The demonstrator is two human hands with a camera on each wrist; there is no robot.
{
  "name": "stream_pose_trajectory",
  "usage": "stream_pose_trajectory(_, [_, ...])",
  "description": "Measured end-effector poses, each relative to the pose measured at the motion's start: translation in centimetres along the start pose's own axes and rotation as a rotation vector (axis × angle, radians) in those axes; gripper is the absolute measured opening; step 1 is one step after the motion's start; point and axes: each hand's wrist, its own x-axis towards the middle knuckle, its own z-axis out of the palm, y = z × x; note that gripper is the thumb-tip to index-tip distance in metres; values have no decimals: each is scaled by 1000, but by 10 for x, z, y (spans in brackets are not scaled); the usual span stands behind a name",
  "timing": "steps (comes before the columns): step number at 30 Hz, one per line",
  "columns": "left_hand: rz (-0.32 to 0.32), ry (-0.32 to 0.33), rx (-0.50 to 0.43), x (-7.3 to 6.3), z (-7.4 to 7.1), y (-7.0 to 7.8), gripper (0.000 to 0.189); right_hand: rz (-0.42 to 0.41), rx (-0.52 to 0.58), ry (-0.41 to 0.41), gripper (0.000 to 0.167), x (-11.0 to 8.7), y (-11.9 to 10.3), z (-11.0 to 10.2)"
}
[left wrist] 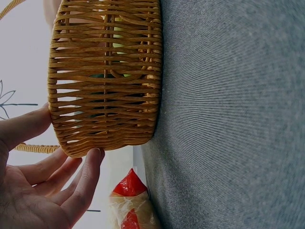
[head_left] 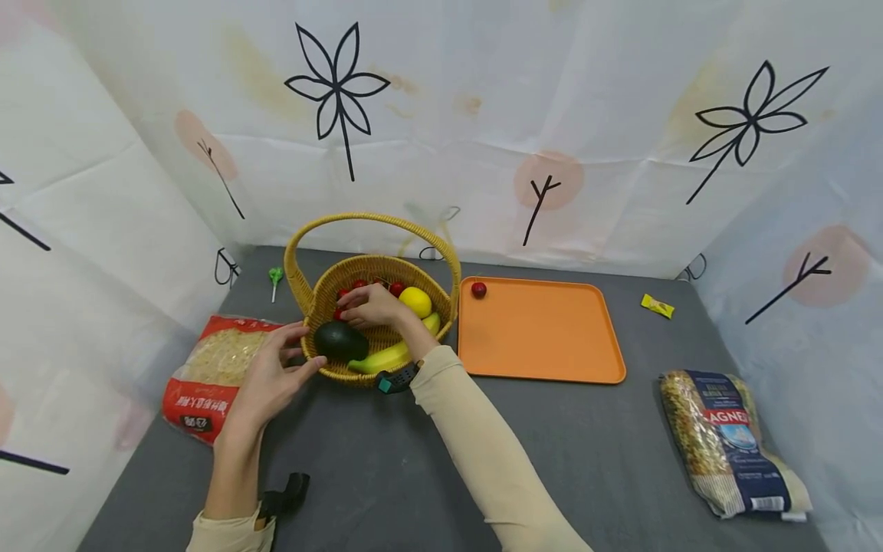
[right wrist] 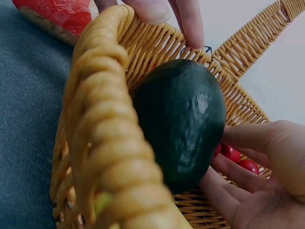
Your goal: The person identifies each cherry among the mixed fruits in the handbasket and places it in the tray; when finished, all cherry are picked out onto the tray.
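Two hands I watch: my left hand (head_left: 271, 377) holds the basket (head_left: 357, 267) at eight o'clock, my right hand (head_left: 378, 308) is beside the avocado (head_left: 338, 342), its grip I can't tell.

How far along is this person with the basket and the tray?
Possibly done: one small red fruit lies on the orange tray, if fruit is being moved there. In hand: the left grip touches the basket while the right grip reaches inside, near the avocado; whether it holds anything is hidden. Left, perhaps: the avocado, banana, lemon and other red fruits in the basket.
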Motion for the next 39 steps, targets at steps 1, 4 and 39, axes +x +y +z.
stream_pose_trajectory(1, [0,2,2,0,0,0,66,9,0,-3,35,0,0,1])
stream_pose_trajectory(4, [1,2,4,-1,0,0,66,37,12,-11,36,0,-2,4])
stream_pose_trajectory(39, [-20,-9,-1,0,-2,2,67,-433,56,61,29,-118,-54,-39])
